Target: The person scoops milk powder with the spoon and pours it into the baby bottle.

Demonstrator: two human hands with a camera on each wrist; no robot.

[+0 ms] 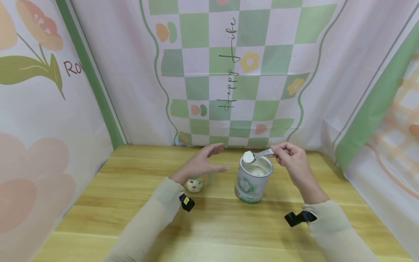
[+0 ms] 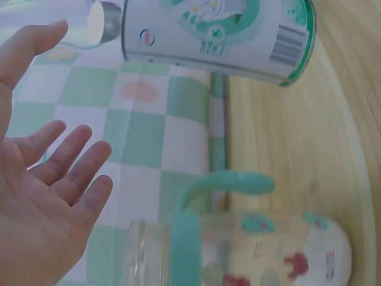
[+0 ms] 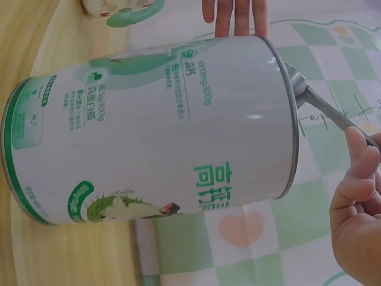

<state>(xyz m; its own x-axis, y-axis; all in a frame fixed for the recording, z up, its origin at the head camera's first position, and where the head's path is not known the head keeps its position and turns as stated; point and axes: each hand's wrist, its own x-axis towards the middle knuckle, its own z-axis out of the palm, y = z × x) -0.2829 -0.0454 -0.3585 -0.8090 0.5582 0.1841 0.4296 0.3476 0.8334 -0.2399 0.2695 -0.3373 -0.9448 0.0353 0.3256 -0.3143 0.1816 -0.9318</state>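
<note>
Right hand [image 1: 292, 157] pinches spoon [image 1: 258, 155] handle, heaped powder level over open milk powder can [image 1: 253, 179] so spills drop back in. Left hand [image 1: 203, 163] fingers released, hovering above baby bottle [image 1: 195, 183], left of can.

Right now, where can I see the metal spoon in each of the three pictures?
Head view: the spoon is at centre right, heaped with white powder, above the open tin, pinched by the right hand.
Left wrist view: only its bowl shows, at the top left.
Right wrist view: spoon at the upper right, by the tin's rim.
Shared landmark: the tin.
</note>
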